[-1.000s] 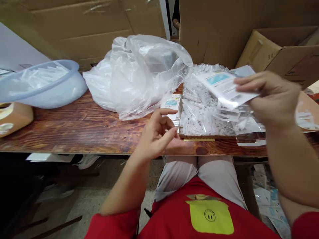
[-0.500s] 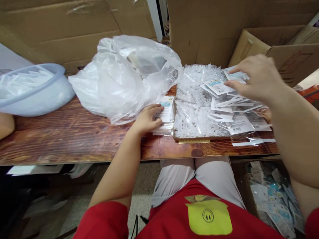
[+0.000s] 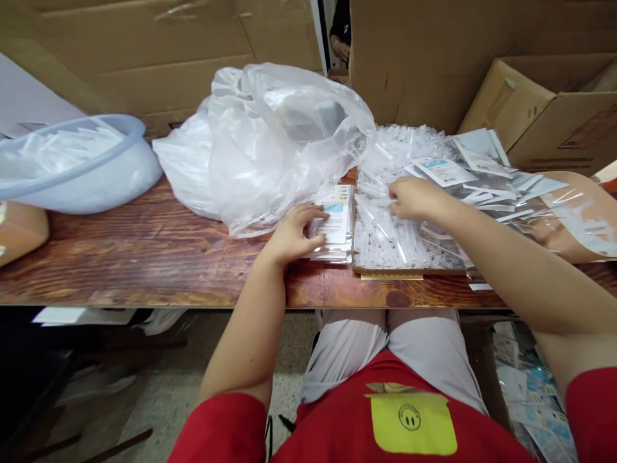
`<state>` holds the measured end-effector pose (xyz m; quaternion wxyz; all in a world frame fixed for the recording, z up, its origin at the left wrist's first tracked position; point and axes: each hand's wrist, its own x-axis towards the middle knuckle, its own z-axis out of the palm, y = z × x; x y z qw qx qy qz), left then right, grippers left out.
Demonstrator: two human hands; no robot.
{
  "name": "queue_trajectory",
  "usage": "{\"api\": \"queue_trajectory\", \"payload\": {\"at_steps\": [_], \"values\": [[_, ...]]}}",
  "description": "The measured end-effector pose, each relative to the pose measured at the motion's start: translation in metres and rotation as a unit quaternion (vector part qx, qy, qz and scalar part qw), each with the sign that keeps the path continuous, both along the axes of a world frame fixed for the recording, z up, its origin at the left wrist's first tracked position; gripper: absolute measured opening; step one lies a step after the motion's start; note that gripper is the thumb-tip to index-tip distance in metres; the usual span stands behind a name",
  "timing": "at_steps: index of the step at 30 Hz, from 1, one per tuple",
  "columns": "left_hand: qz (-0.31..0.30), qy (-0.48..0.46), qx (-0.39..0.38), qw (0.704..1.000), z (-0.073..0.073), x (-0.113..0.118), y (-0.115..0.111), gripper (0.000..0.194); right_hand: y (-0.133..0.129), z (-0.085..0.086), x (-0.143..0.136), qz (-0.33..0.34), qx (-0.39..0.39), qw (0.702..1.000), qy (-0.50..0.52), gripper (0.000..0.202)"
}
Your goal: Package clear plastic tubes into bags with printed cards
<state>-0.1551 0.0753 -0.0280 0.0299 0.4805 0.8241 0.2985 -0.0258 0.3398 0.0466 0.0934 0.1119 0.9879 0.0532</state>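
My left hand (image 3: 299, 235) lies with its fingers apart on a stack of printed cards in clear plastic sleeves (image 3: 336, 225), left of a shallow cardboard tray (image 3: 385, 269). Small clear plastic tubes (image 3: 385, 225) fill the tray in a heap. Over the middle of that heap, my right hand (image 3: 414, 198) is closed, fingertips down among the tubes. What it pinches is too small or hidden to make out. Beyond it, loose sleeved cards (image 3: 443, 172) lie spread over the tray's right side.
A white plastic bag (image 3: 260, 154) slumps behind the stack. A pale blue basin (image 3: 96, 167) of clear tubes stands left. Cardboard boxes (image 3: 554, 109) line the back. Another person's arm (image 3: 573, 218) is among the packets at right. A box of packets (image 3: 535, 392) sits below the table edge.
My right hand has left the loose sleeved cards at right and moved left, down into the tubes. My left hand stays on the stack. The view has shifted slightly left.
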Motion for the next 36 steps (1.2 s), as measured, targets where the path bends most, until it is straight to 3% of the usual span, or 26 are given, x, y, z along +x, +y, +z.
{"api": "queue_trajectory", "payload": {"at_steps": [4, 7, 10, 13, 17, 24, 30, 33, 36], "values": [[-0.022, -0.012, -0.003, 1.000, 0.000, -0.003, -0.002, 0.062, 0.016, 0.021, 0.000, -0.029, -0.057, 0.990, 0.129, 0.036], [-0.024, -0.033, -0.022, 0.999, 0.001, -0.003, -0.004, 0.067, 0.022, 0.028, 0.000, -0.014, -0.020, 0.982, 0.188, 0.036], [-0.029, -0.044, -0.048, 0.997, 0.004, -0.002, -0.005, 0.073, 0.018, 0.025, 0.002, 0.023, 0.084, 0.989, 0.121, 0.035], [-0.025, -0.053, -0.061, 0.996, 0.007, 0.000, -0.006, 0.078, 0.013, 0.014, 0.003, 0.093, 0.120, 0.988, -0.004, 0.038], [-0.017, -0.080, -0.059, 0.995, 0.010, 0.004, -0.006, 0.082, 0.016, 0.002, 0.002, 0.121, 0.100, 0.983, -0.095, 0.042], [0.032, -0.052, -0.024, 0.998, 0.009, 0.006, -0.006, 0.074, 0.034, -0.004, -0.005, 0.099, 0.017, 0.991, -0.084, 0.033], [0.084, 0.014, -0.018, 0.996, 0.010, 0.009, -0.006, 0.061, 0.050, -0.007, 0.015, 0.114, -0.076, 0.984, 0.114, 0.029], [0.093, 0.009, 0.016, 0.995, 0.012, 0.019, -0.005, 0.055, 0.035, -0.006, 0.042, 0.142, -0.160, 0.938, 0.271, 0.021], [0.122, -0.022, 0.091, 0.988, 0.011, 0.033, -0.001, 0.049, -0.003, -0.008, 0.072, 0.156, -0.191, 0.870, 0.428, 0.016]]}}
